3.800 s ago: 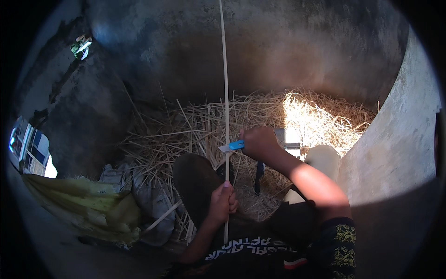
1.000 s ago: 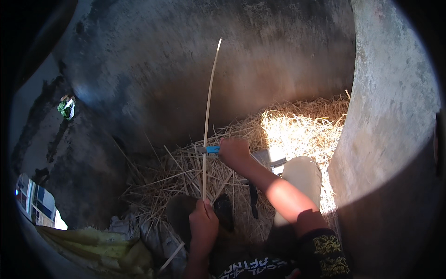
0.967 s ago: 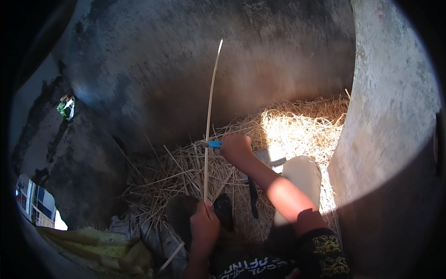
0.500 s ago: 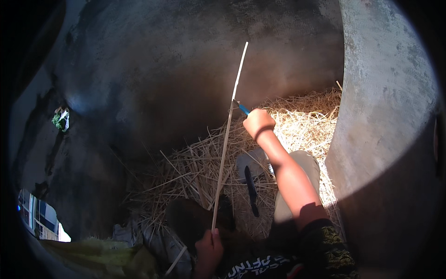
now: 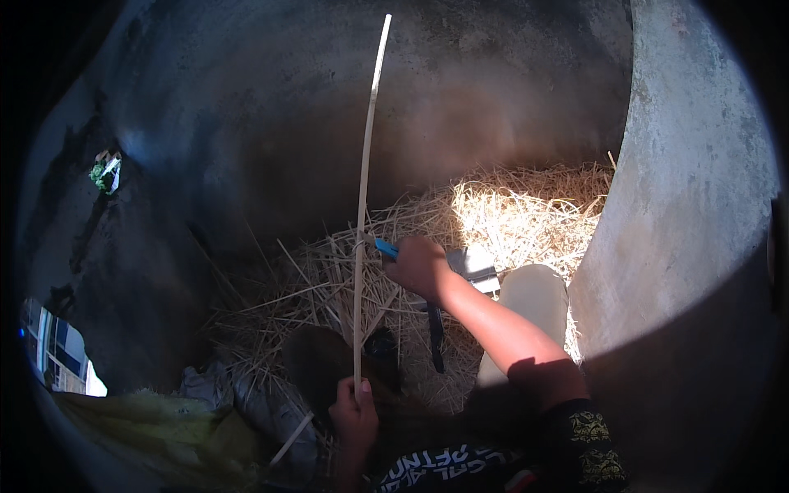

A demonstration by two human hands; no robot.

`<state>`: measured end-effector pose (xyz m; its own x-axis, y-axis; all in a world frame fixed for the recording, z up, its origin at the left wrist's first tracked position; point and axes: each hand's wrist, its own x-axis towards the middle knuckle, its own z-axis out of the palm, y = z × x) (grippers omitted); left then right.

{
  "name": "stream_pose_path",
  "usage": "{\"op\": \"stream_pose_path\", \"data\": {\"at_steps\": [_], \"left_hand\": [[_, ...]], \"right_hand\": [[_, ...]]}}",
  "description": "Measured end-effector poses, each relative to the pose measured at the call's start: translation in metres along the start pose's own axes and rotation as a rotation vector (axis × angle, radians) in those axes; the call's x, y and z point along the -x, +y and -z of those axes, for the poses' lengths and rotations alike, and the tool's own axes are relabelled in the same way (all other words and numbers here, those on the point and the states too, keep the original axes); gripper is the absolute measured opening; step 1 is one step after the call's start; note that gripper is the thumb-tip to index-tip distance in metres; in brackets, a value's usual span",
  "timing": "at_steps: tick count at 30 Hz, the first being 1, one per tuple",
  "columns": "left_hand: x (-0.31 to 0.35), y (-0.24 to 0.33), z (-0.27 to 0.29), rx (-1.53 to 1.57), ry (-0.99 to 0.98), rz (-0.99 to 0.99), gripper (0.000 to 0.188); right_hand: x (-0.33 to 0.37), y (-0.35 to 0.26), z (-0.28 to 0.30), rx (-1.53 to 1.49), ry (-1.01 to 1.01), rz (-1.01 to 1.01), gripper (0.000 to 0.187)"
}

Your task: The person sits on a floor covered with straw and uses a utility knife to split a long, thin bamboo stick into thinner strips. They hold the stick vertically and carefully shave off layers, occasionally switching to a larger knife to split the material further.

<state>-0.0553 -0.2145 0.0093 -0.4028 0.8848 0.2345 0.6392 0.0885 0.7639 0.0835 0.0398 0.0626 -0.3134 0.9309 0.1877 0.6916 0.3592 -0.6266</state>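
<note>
A long, thin, pale strip, probably bamboo (image 5: 362, 181), stands nearly upright in front of me and bows slightly toward its top. My left hand (image 5: 356, 411) is closed around its lower end, thumb along the strip. In my right hand (image 5: 419, 267) is a blue-handled knife (image 5: 385, 247), gripped in a fist. The knife's tip meets the strip about midway along its length; the blade is small and hardly visible. Below my right forearm lies a dark, long-bladed tool (image 5: 436, 337), partly hidden by the arm.
Loose shavings and straw-like strips (image 5: 526, 209) are heaped against the dark wall (image 5: 246, 99). A pale grey block (image 5: 477, 267) lies beyond my right wrist. A grey wall (image 5: 682, 181) rises at right. Yellowish cloth (image 5: 164, 431) lies lower left, beside another pale strip (image 5: 292, 440).
My right hand and knife have moved down the strip toward me and leftward. The strip's top now stands higher and farther left in view. Both hands keep their hold.
</note>
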Motion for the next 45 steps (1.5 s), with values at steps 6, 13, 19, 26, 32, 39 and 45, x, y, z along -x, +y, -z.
{"op": "stream_pose_path", "data": {"at_steps": [6,13,19,26,32,39,45], "left_hand": [[0.002,-0.013,-0.005,0.079,-0.051,-0.081,0.033],[0.006,-0.028,0.005,0.232,-0.083,0.070,0.032],[0.006,-0.020,0.005,0.079,-0.134,0.026,0.034],[0.006,-0.014,0.007,0.058,-0.193,-0.035,0.034],[0.007,-0.013,0.013,0.077,-0.189,-0.048,0.031],[0.006,-0.017,0.011,0.096,-0.199,-0.040,0.035],[0.009,-0.013,0.017,0.187,-0.224,0.018,0.037]], "right_hand": [[0.013,0.019,-0.073,0.388,-0.255,0.325,0.025],[-0.025,0.044,-0.051,0.157,0.066,0.119,0.032],[-0.022,0.010,0.039,-1.119,-0.134,-0.093,0.040],[-0.006,0.006,0.070,-1.000,-0.109,-0.025,0.026],[0.000,0.005,0.073,-0.987,-0.150,0.040,0.022],[0.004,-0.004,0.074,-0.910,-0.148,0.016,0.016],[0.001,-0.006,0.069,-0.894,-0.138,0.080,0.015]]}}
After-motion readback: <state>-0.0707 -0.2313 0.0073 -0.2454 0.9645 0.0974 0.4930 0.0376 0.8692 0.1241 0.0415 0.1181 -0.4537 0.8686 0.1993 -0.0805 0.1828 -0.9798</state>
